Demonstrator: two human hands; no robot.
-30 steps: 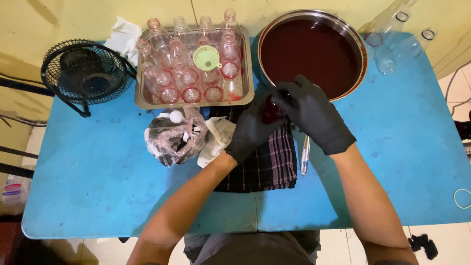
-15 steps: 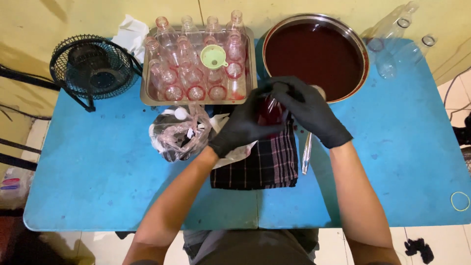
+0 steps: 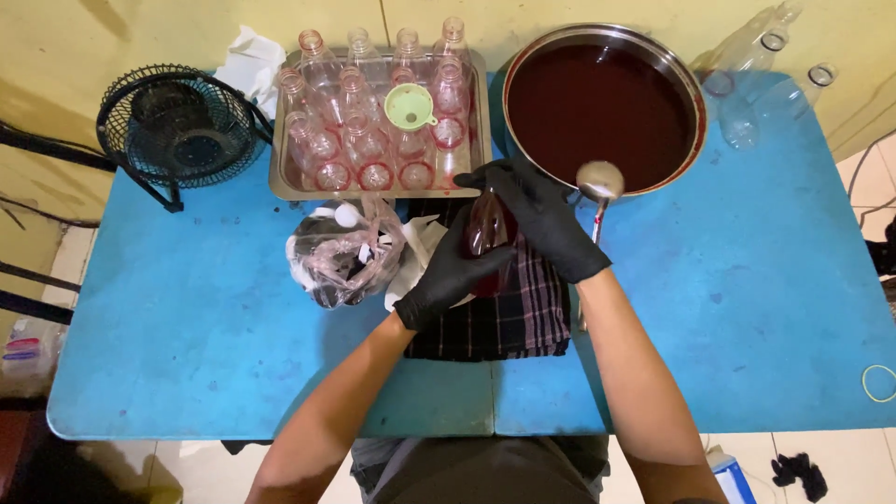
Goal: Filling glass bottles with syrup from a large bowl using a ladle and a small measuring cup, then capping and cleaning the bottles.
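Both my hands wear black gloves. My left hand [image 3: 452, 275] grips the lower body of a small bottle [image 3: 485, 224] filled with dark red liquid, held above a dark plaid cloth [image 3: 509, 317]. My right hand [image 3: 546, 219] is closed around the bottle's top. Just behind the hands, a metal tray [image 3: 280, 173] holds several clear bottles, still unfilled, and a pale green funnel [image 3: 411, 105]. To the right stands a large round metal basin [image 3: 695, 103] of dark red liquid. A ladle [image 3: 599, 182] rests with its bowl on the basin's near rim.
A plastic bag of white caps [image 3: 345, 257] lies left of the cloth on the blue table [image 3: 187, 327]. A small black fan [image 3: 177, 126] sits at the far left. Empty clear bottles [image 3: 756, 84] lie at the far right. A rubber band [image 3: 877, 383] lies by the right edge.
The filled bottle has been tilted more upright over the cloth, my right hand shifting onto its top. The ladle's bowl, earlier hidden by my hands, now shows on the basin's rim.
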